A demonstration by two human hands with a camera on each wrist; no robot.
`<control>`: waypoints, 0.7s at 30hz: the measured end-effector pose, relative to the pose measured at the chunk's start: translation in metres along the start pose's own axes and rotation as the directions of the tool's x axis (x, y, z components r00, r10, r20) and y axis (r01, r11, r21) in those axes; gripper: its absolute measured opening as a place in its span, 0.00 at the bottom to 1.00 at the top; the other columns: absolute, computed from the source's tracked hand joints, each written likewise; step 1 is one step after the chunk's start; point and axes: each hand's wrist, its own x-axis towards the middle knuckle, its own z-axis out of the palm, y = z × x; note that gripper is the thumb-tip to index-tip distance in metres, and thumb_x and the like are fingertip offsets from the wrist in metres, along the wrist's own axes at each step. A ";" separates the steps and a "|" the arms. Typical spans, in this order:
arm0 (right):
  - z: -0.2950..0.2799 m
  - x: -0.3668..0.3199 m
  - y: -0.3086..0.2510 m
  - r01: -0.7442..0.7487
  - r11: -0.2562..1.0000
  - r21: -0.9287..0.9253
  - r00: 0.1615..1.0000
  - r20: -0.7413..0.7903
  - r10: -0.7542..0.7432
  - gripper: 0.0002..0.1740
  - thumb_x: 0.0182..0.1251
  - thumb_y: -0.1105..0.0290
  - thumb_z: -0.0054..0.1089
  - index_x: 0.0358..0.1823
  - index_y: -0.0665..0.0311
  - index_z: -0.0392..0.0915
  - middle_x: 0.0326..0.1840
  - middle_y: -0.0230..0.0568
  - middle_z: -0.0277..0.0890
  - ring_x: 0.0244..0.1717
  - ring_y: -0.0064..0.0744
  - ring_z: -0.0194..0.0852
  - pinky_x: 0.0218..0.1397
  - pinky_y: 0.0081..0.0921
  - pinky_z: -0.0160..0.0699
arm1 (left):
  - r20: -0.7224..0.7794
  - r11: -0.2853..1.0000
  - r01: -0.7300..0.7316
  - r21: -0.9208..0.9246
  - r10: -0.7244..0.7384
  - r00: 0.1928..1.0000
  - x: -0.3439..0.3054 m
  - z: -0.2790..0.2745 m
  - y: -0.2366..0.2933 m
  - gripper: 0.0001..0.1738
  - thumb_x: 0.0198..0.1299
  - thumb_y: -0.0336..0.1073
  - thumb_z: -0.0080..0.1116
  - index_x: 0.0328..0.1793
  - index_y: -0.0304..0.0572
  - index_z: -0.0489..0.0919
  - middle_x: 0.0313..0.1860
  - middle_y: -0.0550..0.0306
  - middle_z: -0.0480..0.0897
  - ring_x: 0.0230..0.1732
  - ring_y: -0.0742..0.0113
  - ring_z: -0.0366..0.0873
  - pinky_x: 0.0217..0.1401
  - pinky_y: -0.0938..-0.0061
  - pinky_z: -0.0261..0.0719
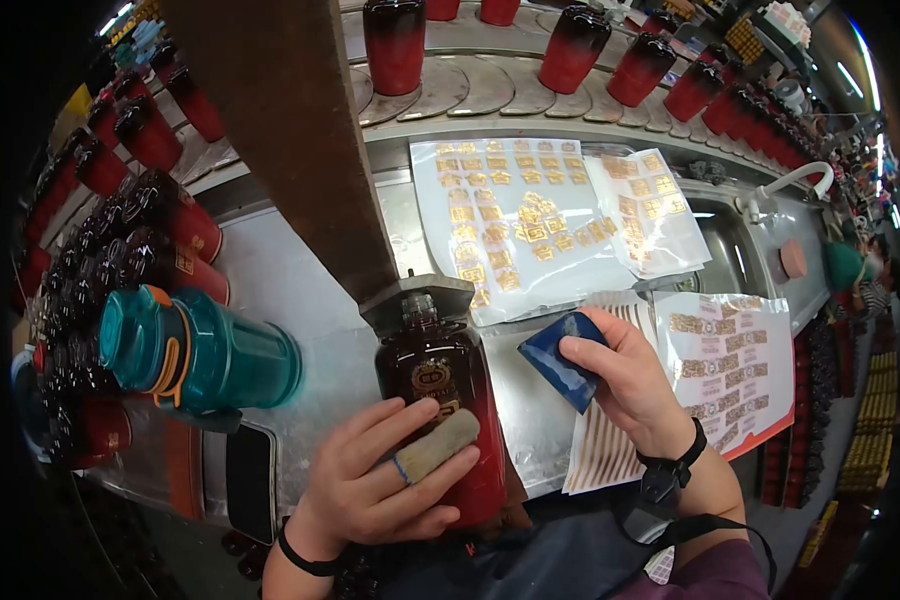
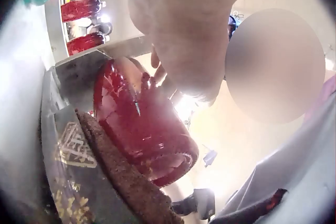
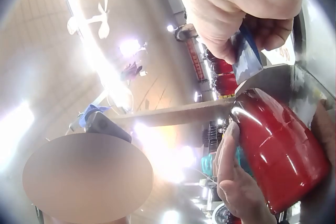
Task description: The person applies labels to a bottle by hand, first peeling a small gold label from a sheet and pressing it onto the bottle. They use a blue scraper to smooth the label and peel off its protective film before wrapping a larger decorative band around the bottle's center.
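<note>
A glossy bottle (image 1: 428,375), shading from black to red with a gold emblem, lies in front of the person with its neck at a metal bracket (image 1: 415,297). Across its front rests my left hand (image 1: 375,485), fingers extended and one wrapped in a tan finger cover (image 1: 436,447). In the right wrist view, the left fingers lie along the bottle's red side (image 3: 278,150). Right of the bottle, my right hand (image 1: 630,375) pinches a flat blue scraper (image 1: 560,360) between thumb and fingers. The scraper (image 3: 247,58) is apart from the bottle in the right wrist view.
Gold decal sheets (image 1: 515,225) lie behind the bottle, with a printed sheet (image 1: 730,365) at right. A teal water bottle (image 1: 225,350) and a phone (image 1: 251,480) are at left. A brown post (image 1: 290,140) rises behind the bracket. Red bottles (image 1: 395,50) line the conveyor; a sink (image 1: 715,235) sits right.
</note>
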 end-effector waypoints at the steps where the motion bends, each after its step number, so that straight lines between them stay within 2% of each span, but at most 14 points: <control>1: 0.000 0.000 -0.001 -0.009 1.000 -0.008 1.000 0.001 0.009 0.14 0.71 0.77 0.64 0.55 0.70 0.80 0.49 0.36 0.85 0.46 0.19 0.83 0.52 0.17 0.81 | -0.016 0.998 0.014 -0.053 -0.015 1.000 -0.001 -0.001 0.000 0.21 0.69 0.55 0.54 0.53 0.53 0.89 0.52 0.59 0.87 0.64 0.52 0.79 0.61 0.55 0.82; 3: 0.000 0.001 -0.002 -0.019 1.000 -0.018 1.000 0.004 0.019 0.14 0.70 0.77 0.64 0.56 0.70 0.80 0.49 0.36 0.85 0.46 0.19 0.83 0.52 0.17 0.81 | -0.031 0.994 0.029 -0.106 -0.032 0.999 -0.004 -0.003 -0.002 0.20 0.68 0.52 0.57 0.54 0.52 0.89 0.52 0.59 0.87 0.63 0.54 0.80 0.62 0.57 0.82; 6: 0.000 0.001 -0.003 -0.023 1.000 -0.010 1.000 0.008 0.023 0.14 0.70 0.77 0.64 0.56 0.70 0.80 0.49 0.36 0.85 0.46 0.19 0.83 0.52 0.17 0.81 | -0.082 0.982 0.037 -0.186 -0.053 0.995 -0.011 -0.001 -0.007 0.20 0.68 0.52 0.55 0.50 0.49 0.89 0.49 0.56 0.88 0.60 0.53 0.82 0.58 0.58 0.85; 8: 0.000 0.001 -0.003 -0.019 1.000 -0.020 1.000 0.021 0.019 0.15 0.70 0.77 0.64 0.57 0.70 0.79 0.49 0.36 0.85 0.46 0.19 0.83 0.52 0.17 0.82 | -0.177 0.967 0.038 -0.251 -0.085 0.981 -0.017 0.004 -0.010 0.21 0.66 0.52 0.56 0.48 0.47 0.89 0.48 0.54 0.88 0.56 0.52 0.84 0.52 0.60 0.88; 15: 0.007 0.001 -0.005 -0.040 0.997 -0.070 0.998 0.055 0.044 0.15 0.71 0.76 0.64 0.57 0.69 0.79 0.47 0.33 0.85 0.44 0.16 0.81 0.50 0.15 0.80 | -0.214 0.973 0.109 -0.201 -0.152 0.965 -0.022 0.008 -0.011 0.22 0.64 0.54 0.57 0.46 0.45 0.89 0.46 0.54 0.87 0.53 0.51 0.84 0.49 0.61 0.89; 17: 0.017 0.000 -0.009 -0.060 0.994 -0.092 0.998 0.003 0.060 0.09 0.70 0.76 0.63 0.50 0.66 0.79 0.41 0.30 0.83 0.39 0.15 0.80 0.45 0.16 0.79 | -0.229 0.975 0.113 -0.192 -0.157 0.961 -0.023 0.009 -0.013 0.23 0.63 0.55 0.58 0.47 0.45 0.89 0.46 0.53 0.87 0.52 0.51 0.85 0.48 0.62 0.90; 21: 0.019 0.002 -0.012 -0.055 0.992 -0.113 0.997 0.049 0.061 0.14 0.71 0.75 0.64 0.56 0.68 0.79 0.46 0.31 0.84 0.44 0.14 0.80 0.49 0.15 0.79 | -0.209 0.975 0.146 -0.170 -0.181 0.961 -0.028 0.010 -0.012 0.24 0.61 0.56 0.60 0.49 0.47 0.89 0.49 0.53 0.86 0.55 0.50 0.83 0.52 0.61 0.88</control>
